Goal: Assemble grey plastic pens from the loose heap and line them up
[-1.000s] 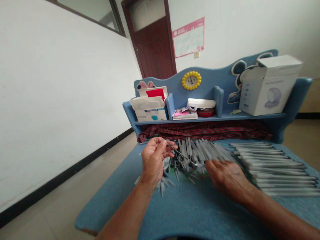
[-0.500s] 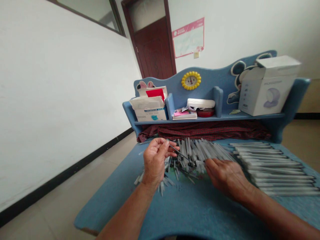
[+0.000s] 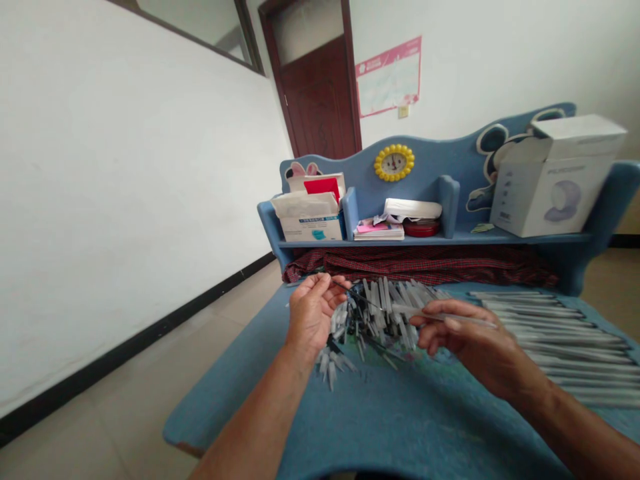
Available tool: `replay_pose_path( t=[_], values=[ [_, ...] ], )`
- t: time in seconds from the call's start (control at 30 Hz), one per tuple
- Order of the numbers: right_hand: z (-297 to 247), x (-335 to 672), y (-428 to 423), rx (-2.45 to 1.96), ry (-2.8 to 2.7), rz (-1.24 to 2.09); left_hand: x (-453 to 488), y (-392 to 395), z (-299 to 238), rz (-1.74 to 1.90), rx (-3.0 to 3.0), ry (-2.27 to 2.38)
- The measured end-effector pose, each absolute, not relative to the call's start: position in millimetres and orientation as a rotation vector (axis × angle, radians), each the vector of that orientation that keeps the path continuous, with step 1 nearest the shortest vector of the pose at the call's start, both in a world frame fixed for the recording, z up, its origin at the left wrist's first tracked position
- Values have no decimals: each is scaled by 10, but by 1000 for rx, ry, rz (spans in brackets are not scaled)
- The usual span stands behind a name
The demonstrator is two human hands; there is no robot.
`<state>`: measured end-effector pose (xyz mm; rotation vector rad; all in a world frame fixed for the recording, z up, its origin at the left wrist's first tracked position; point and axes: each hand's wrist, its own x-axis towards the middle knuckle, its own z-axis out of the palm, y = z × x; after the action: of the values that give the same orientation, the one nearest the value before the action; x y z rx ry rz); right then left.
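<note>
My left hand (image 3: 313,315) is closed in a pinch on a thin dark pen refill (image 3: 356,297) that slants right and down over a heap of grey pen parts (image 3: 384,315) on the blue desk (image 3: 380,413). My right hand (image 3: 473,345) is raised a little above the desk and pinches a pale grey pen barrel (image 3: 440,316), its left end pointing at the refill's tip. The two pieces are close but I cannot tell if they touch.
A row of grey pens (image 3: 560,337) lies at the right of the desk. Small loose caps (image 3: 331,365) sit near my left wrist. The back shelf carries paper boxes (image 3: 310,217), a yellow clock (image 3: 394,162), a white carton (image 3: 555,180) and a red checked cloth (image 3: 425,265).
My right hand has lifted off the heap with a grey barrel and brought it towards the refill. My left hand keeps its pinch on the refill. The camera has shifted slightly.
</note>
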<state>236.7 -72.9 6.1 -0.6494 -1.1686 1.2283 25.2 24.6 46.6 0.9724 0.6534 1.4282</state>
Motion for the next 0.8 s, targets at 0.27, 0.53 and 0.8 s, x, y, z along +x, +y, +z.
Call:
replay_pose_path(
  t=[0.27,0.53,0.8],
  values=[
    [126,2295,-800,-445,-1163,1462,237,298,413,1435,937,621],
    [78,2291,-771,-419,-1097,1489,241,299,413,1429,930,627],
    [68,2273,-770,-426,-1076,1481,266,284,402,1418,933,633]
  ],
)
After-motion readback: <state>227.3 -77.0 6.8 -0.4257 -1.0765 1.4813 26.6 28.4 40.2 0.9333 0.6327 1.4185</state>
